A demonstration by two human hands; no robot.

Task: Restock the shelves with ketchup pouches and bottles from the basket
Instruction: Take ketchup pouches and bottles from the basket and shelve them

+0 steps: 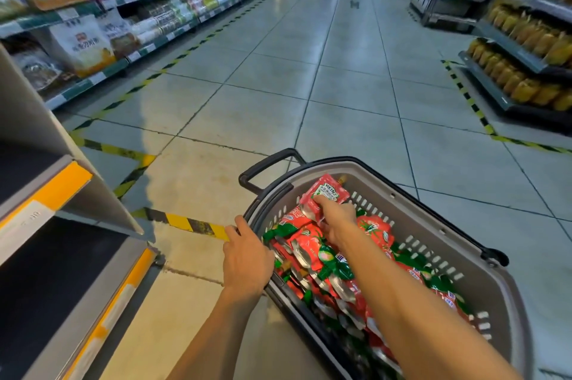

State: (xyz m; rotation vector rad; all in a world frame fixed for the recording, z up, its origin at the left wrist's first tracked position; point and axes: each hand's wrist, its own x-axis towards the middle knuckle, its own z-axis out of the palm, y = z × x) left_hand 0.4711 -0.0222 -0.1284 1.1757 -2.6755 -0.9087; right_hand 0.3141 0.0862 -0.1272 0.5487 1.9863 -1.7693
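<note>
Down on the aisle floor, the grey plastic basket (458,259) holds red foil ketchup pouches; the right hand (337,218) pinches a Heinz pouch (328,194), the left hand (247,259) clasps the rim. Lift straight up, steadying the basket, toward the empty yellow-edged shelf (71,255).

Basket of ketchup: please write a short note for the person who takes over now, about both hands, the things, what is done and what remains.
Left hand: grips the near-left rim of the basket, steadying it.
Right hand: fingers pinch a Heinz ketchup pouch, raised at the basket's far end.
Basket: stands on the floor, full of red and green pouches; no bottles can be told apart.
Shelves at left: the two visible levels look bare.
Done: nothing is shelved in view.
Left: shelve this pouch, then all the rest.
</note>
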